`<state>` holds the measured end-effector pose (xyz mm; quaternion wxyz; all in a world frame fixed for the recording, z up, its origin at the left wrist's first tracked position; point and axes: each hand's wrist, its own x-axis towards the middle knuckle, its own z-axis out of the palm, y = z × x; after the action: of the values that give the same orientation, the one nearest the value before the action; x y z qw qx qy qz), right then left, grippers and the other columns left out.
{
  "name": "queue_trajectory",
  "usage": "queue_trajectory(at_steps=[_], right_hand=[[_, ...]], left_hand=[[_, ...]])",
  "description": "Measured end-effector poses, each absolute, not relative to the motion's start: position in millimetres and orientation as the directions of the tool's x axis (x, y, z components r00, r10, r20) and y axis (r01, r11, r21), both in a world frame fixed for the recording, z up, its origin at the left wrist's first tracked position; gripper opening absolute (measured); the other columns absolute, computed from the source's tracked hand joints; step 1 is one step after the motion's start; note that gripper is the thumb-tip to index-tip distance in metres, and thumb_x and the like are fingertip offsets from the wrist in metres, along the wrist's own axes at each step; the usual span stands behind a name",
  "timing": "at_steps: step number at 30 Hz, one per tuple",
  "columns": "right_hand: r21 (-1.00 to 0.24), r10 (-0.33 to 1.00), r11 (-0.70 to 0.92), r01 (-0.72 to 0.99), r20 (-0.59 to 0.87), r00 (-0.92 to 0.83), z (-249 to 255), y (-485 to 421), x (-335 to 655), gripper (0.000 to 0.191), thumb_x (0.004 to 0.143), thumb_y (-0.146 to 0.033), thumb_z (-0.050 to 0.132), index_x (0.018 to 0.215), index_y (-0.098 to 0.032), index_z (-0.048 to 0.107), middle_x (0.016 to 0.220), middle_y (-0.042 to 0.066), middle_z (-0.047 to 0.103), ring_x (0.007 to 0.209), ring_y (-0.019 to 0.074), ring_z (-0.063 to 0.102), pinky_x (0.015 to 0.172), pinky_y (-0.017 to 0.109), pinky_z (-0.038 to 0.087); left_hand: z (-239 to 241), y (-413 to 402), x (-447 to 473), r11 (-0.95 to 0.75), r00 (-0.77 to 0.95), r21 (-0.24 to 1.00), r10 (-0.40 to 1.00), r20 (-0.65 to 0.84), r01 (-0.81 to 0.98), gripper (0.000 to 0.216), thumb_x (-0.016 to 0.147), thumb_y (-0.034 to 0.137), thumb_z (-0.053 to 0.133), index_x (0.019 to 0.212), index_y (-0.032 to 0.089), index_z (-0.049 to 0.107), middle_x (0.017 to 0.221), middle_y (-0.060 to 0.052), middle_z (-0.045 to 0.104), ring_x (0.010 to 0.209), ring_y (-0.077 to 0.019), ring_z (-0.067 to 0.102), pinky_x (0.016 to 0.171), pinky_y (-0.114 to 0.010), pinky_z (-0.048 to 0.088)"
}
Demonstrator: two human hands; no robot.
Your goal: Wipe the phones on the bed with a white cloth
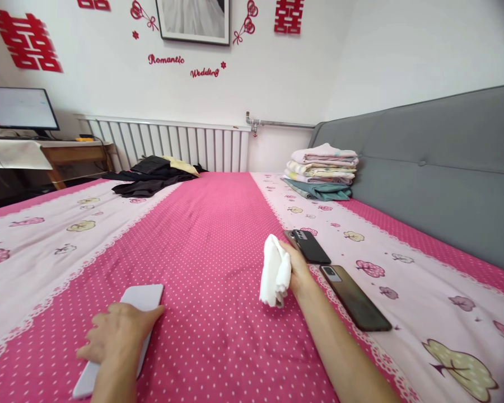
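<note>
My left hand [115,333] lies across a flat, pale lavender slab with rounded corners [145,296]. Its fingers are spread past the left edge and the thumb stretches over the right edge; the hand covers the slab's middle, so I cannot tell what kind of device or board it is. My right hand [294,266] is closed on a bunched white cloth [274,274], held over the pink dotted strip of the bedspread. Just beyond that hand lies a black phone [312,246], camera side up, with a brownish object [291,237] partly under it. A dark olive phone [357,299] rests beside my right forearm.
The bedspread [205,224] spans the bed. Folded cloths [322,165] are stacked by the grey headboard [424,151]. Dark clothes [151,174] lie at the far left edge. Behind are a white radiator [172,143] and a desk [73,154] with a monitor [21,109].
</note>
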<state>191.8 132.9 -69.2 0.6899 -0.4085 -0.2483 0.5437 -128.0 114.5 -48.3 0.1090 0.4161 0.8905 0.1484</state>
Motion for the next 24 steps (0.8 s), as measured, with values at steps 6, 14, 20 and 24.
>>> queue_trajectory(at_steps=[6,14,20,24], right_hand=[[-0.83,0.957,-0.015,-0.557,-0.174,0.234,-49,118,170,0.037,0.055,-0.028,0.077,0.085,-0.018,0.057,0.065,-0.001,0.065,0.056,0.0148,0.06,0.055,0.026,0.05],[-0.96,0.941,0.224,-0.168,0.168,0.293,-39,107,157,0.048,0.06,-0.036,0.075,0.1,-0.019,0.055,0.095,0.004,0.065,0.081,0.0173,0.061,0.073,0.029,0.049],[-0.816,0.767,0.558,0.151,0.577,0.282,-23,89,149,0.045,0.069,-0.032,0.069,0.11,-0.02,0.054,0.109,0.006,0.06,0.099,0.0201,0.056,0.088,0.034,0.044],[-0.76,0.719,0.588,0.275,0.648,0.253,-10,76,148,0.043,0.07,-0.03,0.067,0.111,-0.022,0.056,0.111,0.005,0.06,0.102,0.0199,0.055,0.091,0.032,0.042]], left_hand=[[-37,109,-105,0.412,-0.444,0.354,0.896,0.01,0.84,0.091,0.052,0.061,0.061,0.118,0.003,0.04,0.113,-0.028,0.048,0.1,-0.0435,0.052,0.076,-0.05,0.046],[-15,92,-53,0.089,-0.307,0.586,0.909,0.283,0.805,0.066,0.055,0.05,0.064,0.106,0.014,0.043,0.101,-0.013,0.051,0.09,-0.032,0.056,0.068,-0.04,0.048],[-35,83,-13,-0.124,-0.283,0.825,0.902,0.325,0.551,0.057,0.059,0.044,0.066,0.1,0.017,0.038,0.094,-0.005,0.045,0.09,-0.0238,0.053,0.07,-0.036,0.048],[-45,81,-8,-0.309,-0.028,0.746,0.916,0.401,0.59,0.051,0.061,0.039,0.063,0.099,0.017,0.039,0.09,-0.003,0.042,0.086,-0.0229,0.05,0.067,-0.036,0.047]])
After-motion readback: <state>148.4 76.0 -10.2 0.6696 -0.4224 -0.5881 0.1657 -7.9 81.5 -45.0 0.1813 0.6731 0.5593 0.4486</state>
